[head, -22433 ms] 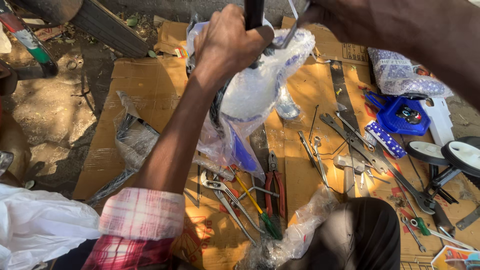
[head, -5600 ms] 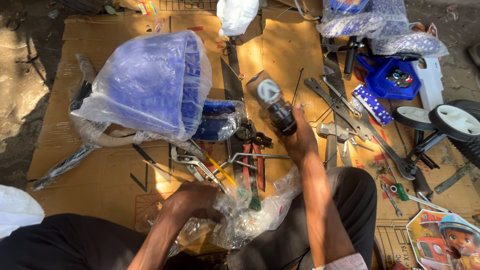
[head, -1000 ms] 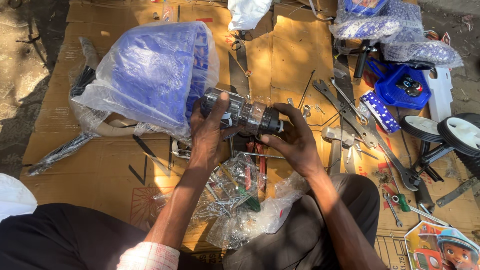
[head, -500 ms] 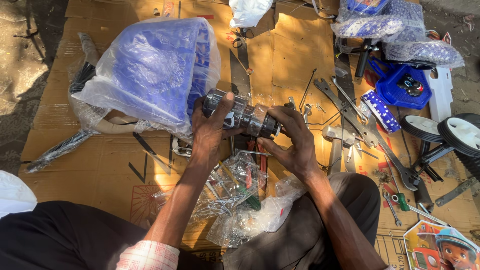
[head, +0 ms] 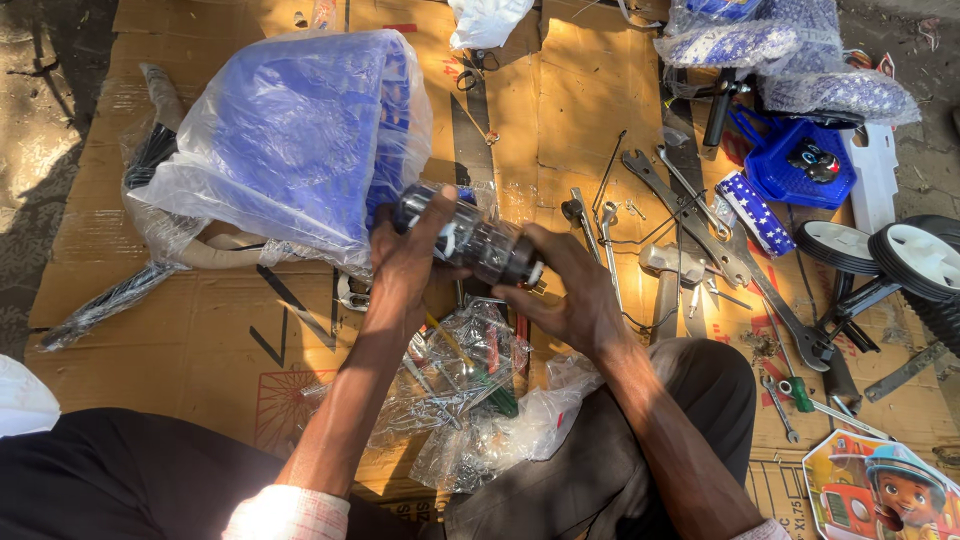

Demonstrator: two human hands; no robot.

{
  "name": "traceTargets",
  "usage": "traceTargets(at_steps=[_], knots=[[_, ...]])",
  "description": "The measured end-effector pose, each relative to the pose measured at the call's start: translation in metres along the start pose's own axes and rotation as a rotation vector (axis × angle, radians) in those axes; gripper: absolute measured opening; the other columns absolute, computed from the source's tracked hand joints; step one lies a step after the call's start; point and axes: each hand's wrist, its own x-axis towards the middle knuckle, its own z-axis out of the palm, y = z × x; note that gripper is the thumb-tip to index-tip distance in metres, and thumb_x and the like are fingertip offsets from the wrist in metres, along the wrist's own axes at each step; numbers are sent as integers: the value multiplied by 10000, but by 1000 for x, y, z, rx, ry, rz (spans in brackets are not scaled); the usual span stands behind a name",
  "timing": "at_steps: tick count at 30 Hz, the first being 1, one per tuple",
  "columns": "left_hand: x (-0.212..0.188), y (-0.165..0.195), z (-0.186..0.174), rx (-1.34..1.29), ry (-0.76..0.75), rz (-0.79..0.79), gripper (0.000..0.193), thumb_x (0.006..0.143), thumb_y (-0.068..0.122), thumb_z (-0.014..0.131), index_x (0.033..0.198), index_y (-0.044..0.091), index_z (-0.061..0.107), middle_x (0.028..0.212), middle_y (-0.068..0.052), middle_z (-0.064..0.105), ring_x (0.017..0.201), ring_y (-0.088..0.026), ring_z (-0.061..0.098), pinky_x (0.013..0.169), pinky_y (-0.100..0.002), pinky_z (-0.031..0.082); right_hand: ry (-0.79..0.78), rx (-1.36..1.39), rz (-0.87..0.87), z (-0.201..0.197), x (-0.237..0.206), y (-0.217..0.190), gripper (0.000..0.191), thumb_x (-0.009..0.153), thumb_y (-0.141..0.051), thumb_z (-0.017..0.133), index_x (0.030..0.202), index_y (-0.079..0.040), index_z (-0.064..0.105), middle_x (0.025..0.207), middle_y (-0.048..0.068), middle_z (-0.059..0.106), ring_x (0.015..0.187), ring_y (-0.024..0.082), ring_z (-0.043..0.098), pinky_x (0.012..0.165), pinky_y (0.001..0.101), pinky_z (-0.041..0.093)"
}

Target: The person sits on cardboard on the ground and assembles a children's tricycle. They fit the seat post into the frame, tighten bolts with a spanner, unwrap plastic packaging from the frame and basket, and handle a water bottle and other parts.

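Both hands hold one thing over the cardboard: a dark cylindrical part in clear plastic wrap [head: 478, 240], with a white end and shiny metal showing. My left hand [head: 408, 255] grips its left end from below. My right hand [head: 568, 290] closes around its right end. Just left of it lies a blue plastic basket in a clear bag [head: 290, 140]. Under my hands sits a crumpled clear bag of small tools and hardware [head: 455, 385].
Flattened cardboard [head: 170, 330] covers the ground. Wrenches and spanners [head: 700, 225] lie to the right, with a blue plastic piece [head: 800, 165], white training wheels [head: 925, 260], wrapped blue parts [head: 790, 50] and a cartoon-printed panel [head: 880, 490]. A wrapped dark tube [head: 105, 305] lies left.
The wrapped part has shifted slightly in my hands; my right hand has slid further over its right end. The rest lies as before.
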Motion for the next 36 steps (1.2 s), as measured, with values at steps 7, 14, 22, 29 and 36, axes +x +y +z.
traceTargets(at_steps=[7, 14, 22, 29, 36], knots=[[-5, 1, 5, -75, -368, 312, 861, 736, 388, 879, 1430, 135, 436, 1214, -125, 606, 1093, -247, 689, 877, -405, 624, -68, 1246, 1260, 5, -1, 20, 733, 888, -700, 551, 1067, -5, 701, 643, 117, 705, 461, 110, 641, 393, 197, 499], [-4, 8, -5, -110, -519, 307, 782, 772, 237, 812, 1469, 164, 464, 1326, -48, 576, 1186, -189, 637, 992, -369, 600, -69, 1303, 1300, 0, -2, 29, 624, 924, -603, 591, 1094, -7, 659, 723, 129, 696, 509, 114, 629, 440, 187, 496], [12, -6, -16, 336, -332, 380, 583, 923, 462, 764, 1313, 36, 688, 1124, -153, 689, 1015, -215, 633, 861, -329, 549, -69, 1002, 892, -13, 0, 22, 506, 949, -422, 650, 1194, 18, 703, 938, 99, 745, 775, 164, 676, 681, 319, 548], [24, -32, -11, 269, -293, 480, 515, 943, 309, 698, 1361, 64, 524, 1248, -107, 653, 1124, -159, 650, 948, -274, 562, 327, 755, 884, -67, 24, 76, 489, 970, -472, 613, 1106, -7, 676, 878, 60, 687, 722, 152, 654, 636, 272, 537], [32, -51, -13, 324, -188, 373, 232, 961, 166, 685, 1123, 0, 700, 942, -100, 742, 796, -158, 666, 699, -282, 557, 567, 582, 1228, -115, 51, 258, 384, 867, -336, 803, 1074, -41, 669, 908, 93, 688, 756, 184, 688, 572, 270, 563]])
